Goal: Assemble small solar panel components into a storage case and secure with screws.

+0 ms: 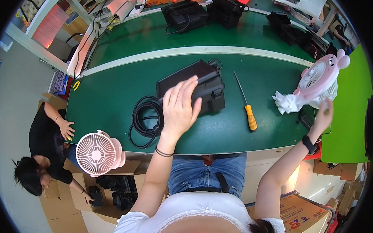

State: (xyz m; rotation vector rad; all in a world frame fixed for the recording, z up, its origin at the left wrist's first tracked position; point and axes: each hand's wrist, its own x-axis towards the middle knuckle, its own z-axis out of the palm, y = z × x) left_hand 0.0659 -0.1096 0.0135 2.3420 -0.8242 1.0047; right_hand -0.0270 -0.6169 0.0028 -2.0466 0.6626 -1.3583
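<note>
My left hand (179,105) lies flat, fingers stretched, on a black plastic case (214,95) with a latch on its front side. Beside that hand, a coiled black cable (137,122) rests on the green table. At the right, my right hand (323,118) has bent fingers up against the lower back grille of a pink fan (314,78) with animal ears. A crumpled white plastic bag (288,102) sits at the fan's lower end. Between the case and the fan lies a screwdriver (249,117) with a yellow-orange handle, apart from both hands.
Past a white divider (189,52) stand more black cases (184,15). A second pink fan (96,154) is at the near left edge. Left of it a person (43,152) reaches into a cardboard box (107,215) of black items. Yellow-handled pliers (76,85) hang at the left.
</note>
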